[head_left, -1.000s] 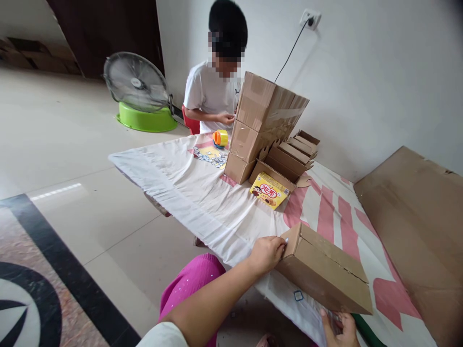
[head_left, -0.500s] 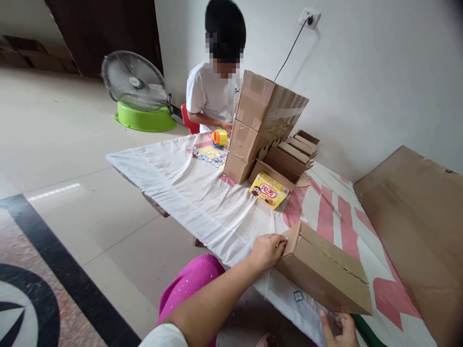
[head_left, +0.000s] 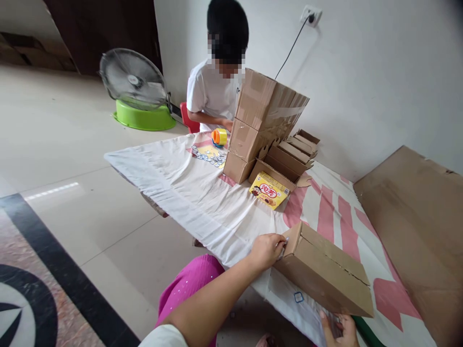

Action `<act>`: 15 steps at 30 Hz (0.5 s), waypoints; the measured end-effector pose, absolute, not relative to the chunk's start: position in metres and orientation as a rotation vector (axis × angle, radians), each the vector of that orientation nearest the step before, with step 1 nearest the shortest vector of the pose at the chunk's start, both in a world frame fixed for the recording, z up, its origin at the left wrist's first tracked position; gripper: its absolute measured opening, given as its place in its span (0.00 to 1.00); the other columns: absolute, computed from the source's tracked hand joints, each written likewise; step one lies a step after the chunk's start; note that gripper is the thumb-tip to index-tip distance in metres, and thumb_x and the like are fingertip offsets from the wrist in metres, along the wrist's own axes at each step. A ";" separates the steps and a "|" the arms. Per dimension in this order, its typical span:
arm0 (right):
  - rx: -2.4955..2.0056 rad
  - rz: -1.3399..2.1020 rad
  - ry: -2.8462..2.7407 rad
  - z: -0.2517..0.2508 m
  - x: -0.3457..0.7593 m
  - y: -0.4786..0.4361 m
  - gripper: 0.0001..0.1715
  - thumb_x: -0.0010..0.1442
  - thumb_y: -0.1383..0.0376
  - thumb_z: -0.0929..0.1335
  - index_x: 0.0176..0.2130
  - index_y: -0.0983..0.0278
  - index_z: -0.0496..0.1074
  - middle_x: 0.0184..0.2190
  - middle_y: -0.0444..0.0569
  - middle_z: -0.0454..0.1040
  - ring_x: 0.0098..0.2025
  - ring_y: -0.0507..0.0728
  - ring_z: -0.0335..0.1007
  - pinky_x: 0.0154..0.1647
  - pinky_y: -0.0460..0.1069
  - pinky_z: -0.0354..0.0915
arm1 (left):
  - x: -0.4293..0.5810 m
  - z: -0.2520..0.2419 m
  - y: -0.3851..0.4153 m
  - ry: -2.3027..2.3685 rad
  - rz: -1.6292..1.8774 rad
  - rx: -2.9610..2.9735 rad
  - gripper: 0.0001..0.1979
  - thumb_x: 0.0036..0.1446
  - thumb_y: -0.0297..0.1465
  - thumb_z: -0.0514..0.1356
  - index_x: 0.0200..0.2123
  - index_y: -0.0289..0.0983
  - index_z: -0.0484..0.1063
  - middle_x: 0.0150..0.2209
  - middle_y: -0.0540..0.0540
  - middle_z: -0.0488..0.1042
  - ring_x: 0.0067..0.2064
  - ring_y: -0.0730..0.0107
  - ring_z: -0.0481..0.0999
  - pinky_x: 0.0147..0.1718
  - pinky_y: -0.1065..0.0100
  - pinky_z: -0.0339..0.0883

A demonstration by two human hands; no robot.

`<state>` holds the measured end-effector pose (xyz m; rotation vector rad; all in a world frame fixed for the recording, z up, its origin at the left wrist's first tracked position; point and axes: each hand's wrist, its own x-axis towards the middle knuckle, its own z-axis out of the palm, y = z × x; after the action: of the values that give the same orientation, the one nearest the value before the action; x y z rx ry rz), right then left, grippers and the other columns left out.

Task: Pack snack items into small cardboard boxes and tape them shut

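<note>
You had soft, even daylight with faint shadows; a glare streak lay on the floor (head_left: 50, 192) at nine o'clock. Your left hand (head_left: 265, 250) and the cardboard box (head_left: 325, 274) were sharp. Lines bowed toward the edges; the one o'clock corner was dark and blurred.

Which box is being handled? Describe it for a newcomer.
Start at the cloth-covered table and go to its near edge, away from the stack. The box lies alone there, plain brown, with the left hand at its end and the right hand below.
</note>
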<state>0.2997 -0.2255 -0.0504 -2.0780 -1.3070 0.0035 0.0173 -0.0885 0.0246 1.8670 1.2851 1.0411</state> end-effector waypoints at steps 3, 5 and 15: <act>-2.066 0.051 -1.305 -0.049 0.301 -0.225 0.47 0.42 0.29 0.63 0.42 0.64 0.66 0.39 0.57 0.74 0.37 0.65 0.72 0.38 0.55 0.68 | 0.016 0.026 -0.089 1.292 1.032 1.801 0.11 0.59 0.30 0.55 0.41 0.40 0.77 0.39 0.47 0.81 0.41 0.66 0.78 0.43 0.70 0.68; -2.059 0.058 -1.303 -0.048 0.304 -0.224 0.47 0.41 0.30 0.64 0.42 0.64 0.67 0.38 0.57 0.75 0.36 0.64 0.72 0.37 0.55 0.69 | 0.015 0.027 -0.089 1.278 1.024 1.778 0.11 0.59 0.32 0.55 0.41 0.41 0.77 0.39 0.48 0.81 0.40 0.66 0.79 0.41 0.70 0.68; -2.040 -0.030 -1.322 -0.047 0.300 -0.225 0.44 0.43 0.30 0.63 0.40 0.63 0.68 0.36 0.57 0.76 0.35 0.64 0.73 0.36 0.54 0.69 | 0.018 0.030 -0.076 1.274 0.956 1.465 0.11 0.53 0.27 0.58 0.39 0.37 0.76 0.37 0.45 0.80 0.38 0.65 0.76 0.42 0.65 0.67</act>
<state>0.3001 -0.2249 -0.0473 -2.0399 -1.3224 -0.0304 0.0184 -0.0763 0.0297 1.4647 1.2745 0.9556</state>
